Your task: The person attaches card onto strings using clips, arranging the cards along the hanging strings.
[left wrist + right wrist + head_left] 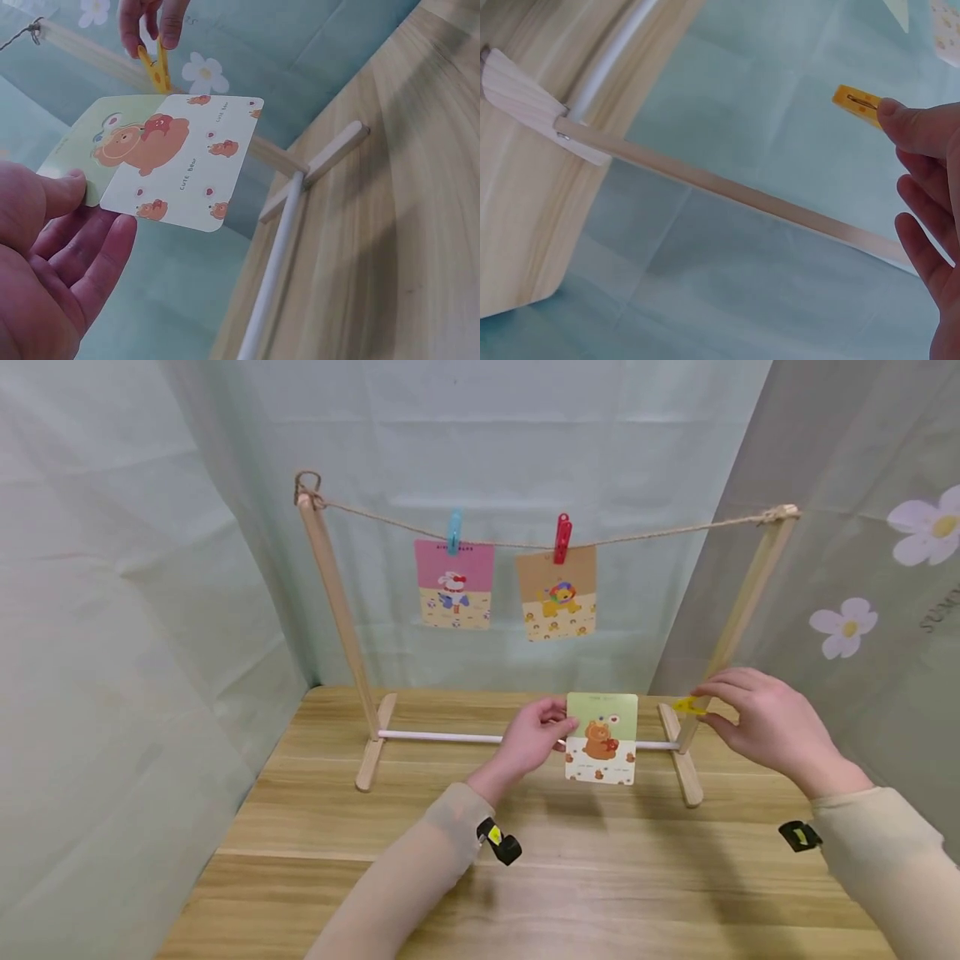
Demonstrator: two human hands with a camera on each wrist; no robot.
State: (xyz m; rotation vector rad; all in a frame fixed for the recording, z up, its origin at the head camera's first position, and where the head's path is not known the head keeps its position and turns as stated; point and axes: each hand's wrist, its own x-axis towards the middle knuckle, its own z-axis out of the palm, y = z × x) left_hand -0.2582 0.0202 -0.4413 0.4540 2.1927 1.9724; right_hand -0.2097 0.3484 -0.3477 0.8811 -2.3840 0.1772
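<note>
My left hand (530,739) pinches the left edge of a green and white bear card (602,739), thumb in front and fingers behind. The card is held up above the table, its printed side toward me. Off to the right, my right hand (772,718) pinches a yellow clothespin (688,705) between thumb and fingertips; its other fingers are loosely bent in the right wrist view. A twine line (652,533) runs above both hands. From it hang a pink rabbit card (455,585) under a blue clothespin (454,532) and a brown lion card (557,593) under a red clothespin (562,538).
Two wooden posts, the left post (337,610) and the right post (750,593), hold up the twine. A white rod (442,737) joins their feet low over the wooden table (300,827). Behind hangs a pale curtain (525,435) with white flowers at right.
</note>
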